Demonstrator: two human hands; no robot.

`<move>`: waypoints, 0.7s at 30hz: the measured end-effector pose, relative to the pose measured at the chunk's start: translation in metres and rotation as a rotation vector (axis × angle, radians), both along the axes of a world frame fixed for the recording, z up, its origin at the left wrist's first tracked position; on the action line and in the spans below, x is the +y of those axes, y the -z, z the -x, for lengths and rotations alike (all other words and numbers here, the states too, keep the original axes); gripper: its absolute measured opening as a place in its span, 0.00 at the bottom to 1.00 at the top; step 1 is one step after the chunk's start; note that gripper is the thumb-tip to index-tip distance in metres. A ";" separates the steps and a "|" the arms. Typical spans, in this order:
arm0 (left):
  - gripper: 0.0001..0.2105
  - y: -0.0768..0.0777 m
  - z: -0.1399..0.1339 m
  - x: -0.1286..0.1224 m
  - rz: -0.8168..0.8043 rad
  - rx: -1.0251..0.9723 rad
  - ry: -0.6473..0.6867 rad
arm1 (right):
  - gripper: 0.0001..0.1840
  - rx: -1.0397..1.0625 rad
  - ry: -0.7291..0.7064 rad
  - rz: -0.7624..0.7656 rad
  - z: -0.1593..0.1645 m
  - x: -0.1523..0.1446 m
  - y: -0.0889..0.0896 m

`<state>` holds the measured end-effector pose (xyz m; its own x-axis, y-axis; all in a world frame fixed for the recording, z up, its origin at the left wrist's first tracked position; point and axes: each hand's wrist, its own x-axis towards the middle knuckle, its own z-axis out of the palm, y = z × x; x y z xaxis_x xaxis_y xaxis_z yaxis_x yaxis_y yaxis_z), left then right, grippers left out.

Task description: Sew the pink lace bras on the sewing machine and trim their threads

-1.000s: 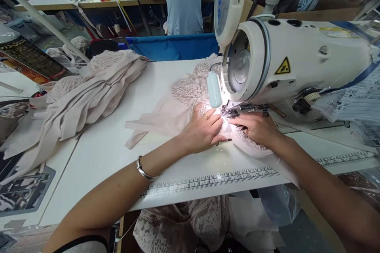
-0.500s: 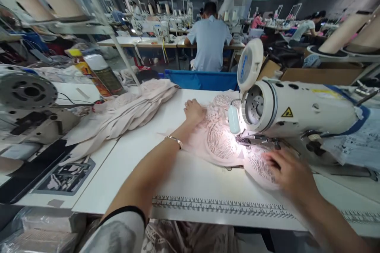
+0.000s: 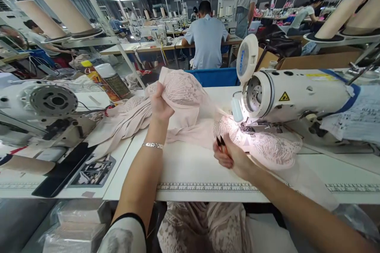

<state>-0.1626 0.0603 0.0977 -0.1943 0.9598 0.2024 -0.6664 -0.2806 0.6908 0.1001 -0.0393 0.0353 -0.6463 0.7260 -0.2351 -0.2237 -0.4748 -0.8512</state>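
My left hand (image 3: 162,104) is closed on a pale pink lace bra (image 3: 184,87) and holds it up off the table. Its fingers are partly hidden behind the cloth. My right hand (image 3: 231,154) is closed around small thread snips (image 3: 222,144), with two dark pointed tips and a bit of orange showing. Right beside that hand, a lit pink lace cup (image 3: 273,148) lies under the needle area of the white sewing machine (image 3: 297,91). Sheer pink fabric runs between the raised bra and the machine.
A pile of pink garments (image 3: 127,116) lies left of my left hand. Behind it stand spray cans (image 3: 113,81). A second machine (image 3: 44,99) is at far left. A printed ruler (image 3: 208,187) runs along the table's front edge. A person in light blue (image 3: 208,39) sits ahead.
My left hand has lifted part of the pink lace fabric up and to the left. My right hand has moved left from beside the machine, and thread snips now show in it.
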 end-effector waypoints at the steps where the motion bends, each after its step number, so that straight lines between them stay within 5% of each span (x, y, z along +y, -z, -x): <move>1: 0.26 -0.002 0.000 -0.003 -0.002 -0.025 -0.016 | 0.26 0.099 -0.003 0.115 0.012 0.011 -0.003; 7: 0.24 -0.006 -0.003 -0.005 0.016 -0.033 -0.041 | 0.20 0.400 0.232 0.232 0.059 0.057 -0.017; 16: 0.20 0.004 0.006 0.001 0.051 -0.036 -0.018 | 0.24 0.451 0.394 0.185 0.066 0.076 -0.027; 21: 0.19 -0.021 0.008 -0.014 -0.089 0.058 -0.067 | 0.22 0.392 0.413 0.127 0.063 0.061 -0.016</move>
<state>-0.1710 0.0462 0.1186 -0.2433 0.9227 0.2990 -0.6036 -0.3853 0.6980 0.0371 0.0220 0.0515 -0.3717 0.9181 -0.1376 -0.6987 -0.3743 -0.6097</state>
